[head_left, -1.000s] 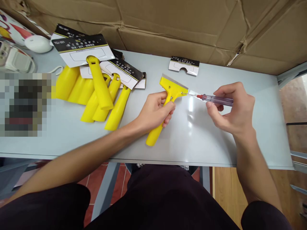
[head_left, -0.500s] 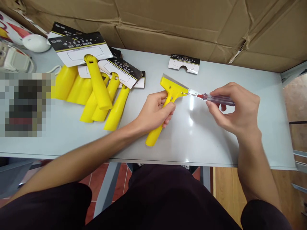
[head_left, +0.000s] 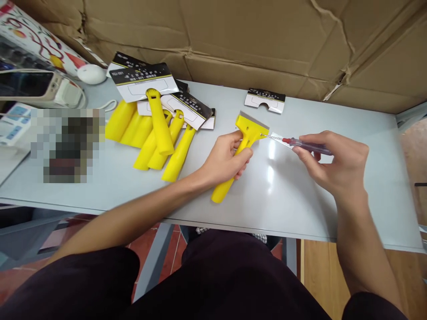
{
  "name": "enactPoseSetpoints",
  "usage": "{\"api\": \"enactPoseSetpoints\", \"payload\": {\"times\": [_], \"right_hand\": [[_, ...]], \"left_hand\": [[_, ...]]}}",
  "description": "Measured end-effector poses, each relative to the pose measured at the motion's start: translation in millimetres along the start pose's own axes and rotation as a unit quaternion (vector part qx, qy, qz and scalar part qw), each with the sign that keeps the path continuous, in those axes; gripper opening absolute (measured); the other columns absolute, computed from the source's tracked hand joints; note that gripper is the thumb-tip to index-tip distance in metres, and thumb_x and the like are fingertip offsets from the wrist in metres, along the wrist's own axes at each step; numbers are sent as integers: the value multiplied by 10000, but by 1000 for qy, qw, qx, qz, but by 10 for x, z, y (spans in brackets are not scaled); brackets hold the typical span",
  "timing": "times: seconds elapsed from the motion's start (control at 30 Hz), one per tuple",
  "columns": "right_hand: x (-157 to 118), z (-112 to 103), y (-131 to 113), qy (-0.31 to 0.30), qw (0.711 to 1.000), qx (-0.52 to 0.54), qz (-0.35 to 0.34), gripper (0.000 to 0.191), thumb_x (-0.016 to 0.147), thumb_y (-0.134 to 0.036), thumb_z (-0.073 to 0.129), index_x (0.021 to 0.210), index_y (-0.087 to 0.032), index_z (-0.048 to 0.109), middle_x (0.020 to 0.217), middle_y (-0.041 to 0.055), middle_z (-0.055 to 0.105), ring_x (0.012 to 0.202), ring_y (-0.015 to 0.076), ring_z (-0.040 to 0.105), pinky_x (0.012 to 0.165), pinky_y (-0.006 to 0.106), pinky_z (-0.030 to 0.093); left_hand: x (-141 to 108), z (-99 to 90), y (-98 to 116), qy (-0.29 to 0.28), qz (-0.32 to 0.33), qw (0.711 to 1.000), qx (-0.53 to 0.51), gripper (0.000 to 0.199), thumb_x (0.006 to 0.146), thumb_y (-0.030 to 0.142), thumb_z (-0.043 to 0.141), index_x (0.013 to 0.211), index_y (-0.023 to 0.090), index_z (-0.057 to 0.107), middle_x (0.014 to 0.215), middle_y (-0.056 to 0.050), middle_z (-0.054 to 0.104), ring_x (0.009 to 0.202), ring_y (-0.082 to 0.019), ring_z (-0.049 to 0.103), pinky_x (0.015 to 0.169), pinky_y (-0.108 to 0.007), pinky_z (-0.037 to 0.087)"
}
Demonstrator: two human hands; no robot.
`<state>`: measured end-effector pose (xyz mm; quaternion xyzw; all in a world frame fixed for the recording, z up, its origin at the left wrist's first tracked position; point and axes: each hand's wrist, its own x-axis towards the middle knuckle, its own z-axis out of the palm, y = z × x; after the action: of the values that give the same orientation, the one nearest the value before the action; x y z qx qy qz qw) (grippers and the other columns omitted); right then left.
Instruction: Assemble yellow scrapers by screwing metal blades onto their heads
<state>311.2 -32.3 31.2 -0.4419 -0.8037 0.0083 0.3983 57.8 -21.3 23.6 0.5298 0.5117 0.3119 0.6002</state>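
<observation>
My left hand (head_left: 227, 161) is closed around the handle of a yellow scraper (head_left: 251, 129), whose head points up and away with a thin metal edge along its top. In my right hand (head_left: 340, 164) is a screwdriver (head_left: 310, 145) with a clear purplish handle, pinched between thumb and fingers. Its metal tip meets the small screw at the right side of the scraper's head. Partly behind the screwdriver, a small white piece (head_left: 279, 138) lies on the table. A folded black and white card (head_left: 265, 101) stands beyond the scraper.
Several yellow handles (head_left: 160, 126) with black and white cards (head_left: 143, 81) are piled on the table (head_left: 300, 213) at left. Further left are a white mouse (head_left: 91, 74), a phone-like device (head_left: 26, 83) and a pixelated patch. Brown cardboard (head_left: 253, 40) lines the back.
The view has shifted left, so everything on the table appears further right. Both hands keep their grips, and the screwdriver tip stays at the same screw.
</observation>
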Motion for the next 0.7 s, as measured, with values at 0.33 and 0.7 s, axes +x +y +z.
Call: {"api": "enactPoseSetpoints", "payload": {"times": [0.33, 0.7], "right_hand": [[35, -13, -50, -16, 998, 37, -45, 173, 861, -174, 791, 944, -306, 717, 852, 18, 755, 641, 213, 674, 527, 373, 529], [1, -80, 32, -14, 999, -38, -32, 85, 939, -135, 717, 930, -219, 720, 746, -3, 750, 582, 129, 661, 524, 276, 471]], "left_hand": [[45, 21, -120, -37, 19, 999, -29, 136, 857, 158, 598, 897, 231, 490, 557, 95, 517, 389, -91, 505, 371, -215, 418], [44, 12, -128, -48, 35, 998, -36, 109, 884, 160, 568, 844, 225, 490, 612, 77, 512, 399, -81, 507, 366, -221, 427]]}}
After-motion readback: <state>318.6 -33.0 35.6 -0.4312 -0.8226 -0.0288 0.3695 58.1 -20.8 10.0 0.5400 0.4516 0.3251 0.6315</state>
